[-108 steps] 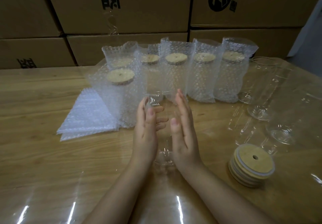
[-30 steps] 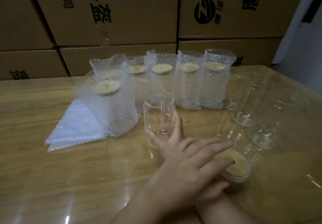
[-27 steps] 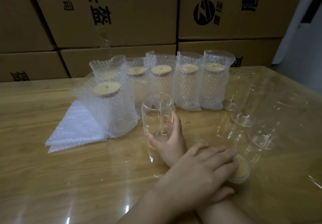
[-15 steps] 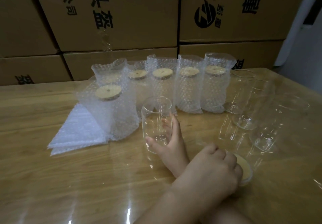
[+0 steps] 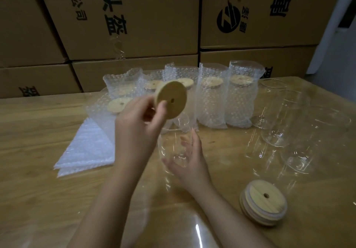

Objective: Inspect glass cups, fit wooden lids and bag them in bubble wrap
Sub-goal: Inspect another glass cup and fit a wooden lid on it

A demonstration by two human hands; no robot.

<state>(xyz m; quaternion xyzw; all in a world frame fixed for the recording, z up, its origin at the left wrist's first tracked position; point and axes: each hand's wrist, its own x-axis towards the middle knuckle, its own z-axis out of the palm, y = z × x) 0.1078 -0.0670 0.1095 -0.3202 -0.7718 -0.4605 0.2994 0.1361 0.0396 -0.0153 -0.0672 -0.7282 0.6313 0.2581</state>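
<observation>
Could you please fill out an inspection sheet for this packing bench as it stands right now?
Surface: wooden table under a glossy clear cover.
Job's things: wooden lid held tilted above the open glass cup, which stands on the table; stack of spare lids at the right; six bubble-wrapped lidded cups at the back; unwrapped glass cups at the right; pile of flat bubble-wrap bags at the left.
Clutter: nothing seen.
Hands: left hand pinches the wooden lid; right hand holds the glass cup by its side.
Cables: nothing seen.
Surroundings: stacked cardboard boxes with printed characters behind the table.
</observation>
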